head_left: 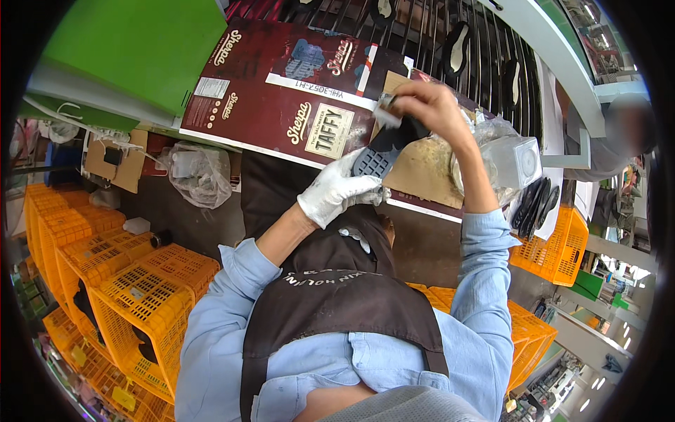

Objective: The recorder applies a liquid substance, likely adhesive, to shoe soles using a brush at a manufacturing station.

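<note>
My left hand [340, 188], in a white glove, is closed round the near end of a shoe sole [375, 162]. That end is grey with a pattern of small raised blocks; the other end is black. Bare and bent over the black end, my right hand [437, 110] pinches a small whitish wad [386, 117], perhaps cloth or a pad; its exact kind is too small to make out. The wad is at or just above the sole, and I cannot tell if they touch. Below them lies a stained brown cardboard piece [423, 171] on the bench edge.
Dark red printed cardboard [264, 105] covers the bench. Beyond it, black-and-cream soles [457, 49] lie on a slatted rack. A clear plastic container [517, 163] stands right of my right forearm. Orange crates [144, 295] stack at left; another crate [562, 246] stands right, beside dark soles [538, 205].
</note>
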Available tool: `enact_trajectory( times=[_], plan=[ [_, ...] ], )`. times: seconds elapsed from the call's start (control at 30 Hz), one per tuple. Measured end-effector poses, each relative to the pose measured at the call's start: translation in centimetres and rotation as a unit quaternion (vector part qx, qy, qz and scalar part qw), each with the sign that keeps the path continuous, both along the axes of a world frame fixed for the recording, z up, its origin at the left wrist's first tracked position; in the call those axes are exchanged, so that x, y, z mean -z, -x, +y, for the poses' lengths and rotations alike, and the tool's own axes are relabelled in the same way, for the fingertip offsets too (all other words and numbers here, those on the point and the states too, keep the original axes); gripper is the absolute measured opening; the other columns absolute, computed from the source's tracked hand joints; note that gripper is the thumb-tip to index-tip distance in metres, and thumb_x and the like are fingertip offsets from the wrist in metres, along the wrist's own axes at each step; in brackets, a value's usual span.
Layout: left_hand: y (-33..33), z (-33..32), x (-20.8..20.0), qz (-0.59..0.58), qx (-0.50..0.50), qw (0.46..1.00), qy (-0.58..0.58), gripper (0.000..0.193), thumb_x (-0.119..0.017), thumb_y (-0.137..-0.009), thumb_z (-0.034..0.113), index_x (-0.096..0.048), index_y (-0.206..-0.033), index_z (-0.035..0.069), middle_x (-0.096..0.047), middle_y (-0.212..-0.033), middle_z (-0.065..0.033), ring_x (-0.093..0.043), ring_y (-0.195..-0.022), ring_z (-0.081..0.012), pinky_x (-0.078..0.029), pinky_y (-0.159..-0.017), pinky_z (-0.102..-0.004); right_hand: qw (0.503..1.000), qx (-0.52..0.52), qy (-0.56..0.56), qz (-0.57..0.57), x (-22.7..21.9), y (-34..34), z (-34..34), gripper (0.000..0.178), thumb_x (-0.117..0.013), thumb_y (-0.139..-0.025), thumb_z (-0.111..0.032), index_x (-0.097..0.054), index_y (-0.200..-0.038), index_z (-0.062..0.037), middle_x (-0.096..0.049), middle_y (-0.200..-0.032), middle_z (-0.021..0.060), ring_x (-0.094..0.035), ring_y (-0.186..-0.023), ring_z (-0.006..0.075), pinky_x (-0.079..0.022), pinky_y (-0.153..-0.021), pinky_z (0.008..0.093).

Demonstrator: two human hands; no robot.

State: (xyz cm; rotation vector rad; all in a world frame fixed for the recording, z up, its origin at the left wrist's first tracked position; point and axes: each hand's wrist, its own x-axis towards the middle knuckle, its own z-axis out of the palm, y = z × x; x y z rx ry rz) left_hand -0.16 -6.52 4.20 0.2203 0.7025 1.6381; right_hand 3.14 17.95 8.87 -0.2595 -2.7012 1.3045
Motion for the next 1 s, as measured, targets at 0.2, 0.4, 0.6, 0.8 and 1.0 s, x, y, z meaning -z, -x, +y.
enact_trajectory(
  times=[0.2, 0.4, 0.6, 0.8, 1.0],
  plan=[
    [-0.1, -0.4, -0.1, 0.018, -0.017, 1.000, 0.006, 0.050, -0.064, -0.085, 0.006, -0.043, -0.130, -0.001, -0.059, -0.110, -0.0082, -0.064, -0.089, -0.0155, -0.055, -0.076, -0.0273, 0.989, -0.143, 0.009, -0.041, -1.7, -0.4, -3.1, 0.021, -0.068, -0.082, -0.009, -0.067, -0.098, 0.0046, -0.070, -0.086, 0.0062, -0.063, -0.077, 0.0141, -0.051, -0.072, 0.0283],
    [-0.1, -0.6, -0.8, 0.030, -0.018, 0.999, 0.008, 0.052, -0.067, -0.085, 0.009, -0.044, -0.130, -0.001, -0.059, -0.112, -0.0070, -0.064, -0.092, -0.0156, -0.056, -0.080, -0.0279, 0.980, -0.101, 0.164, -0.043, -2.0, -1.0, -3.4, 0.020, -0.069, -0.082, -0.008, -0.067, -0.099, 0.0034, -0.069, -0.087, 0.0073, -0.063, -0.076, 0.0111, -0.051, -0.068, 0.0256],
    [-0.2, -0.6, -0.4, -0.008, -0.014, 1.000, 0.002, 0.047, -0.062, -0.086, 0.004, -0.043, -0.129, 0.001, -0.061, -0.106, -0.0099, -0.066, -0.095, -0.0211, -0.056, -0.084, -0.0312, 0.988, 0.090, -0.102, 0.079, -1.2, -2.5, -2.6, 0.018, -0.068, -0.080, -0.002, -0.064, -0.097, 0.0005, -0.064, -0.081, 0.0102, -0.063, -0.073, 0.0172, -0.049, -0.062, 0.0287],
    [-0.7, -0.5, 0.8, -0.203, -0.042, 0.973, -0.101, 0.042, -0.045, -0.097, 0.012, -0.036, -0.136, -0.002, -0.048, -0.132, -0.0185, -0.053, -0.118, -0.0315, -0.040, -0.105, -0.0481, 0.958, -0.039, -0.216, 0.187, -0.8, -7.3, -6.1, 0.026, -0.073, -0.072, 0.006, -0.062, -0.095, -0.0002, -0.065, -0.090, 0.0109, -0.063, -0.074, 0.0211, -0.050, -0.061, 0.0290],
    [-1.0, -0.3, 2.7, -0.311, -0.028, 0.930, -0.194, 0.051, -0.028, -0.103, 0.035, -0.036, -0.136, -0.003, -0.046, -0.133, -0.0221, -0.045, -0.125, -0.0345, -0.031, -0.109, -0.0525, 0.995, -0.046, -0.059, 0.060, -4.0, -9.1, -7.0, 0.024, -0.073, -0.073, 0.002, -0.063, -0.094, -0.0022, -0.063, -0.087, 0.0090, -0.061, -0.069, 0.0212, -0.049, -0.057, 0.0287]
  ],
)
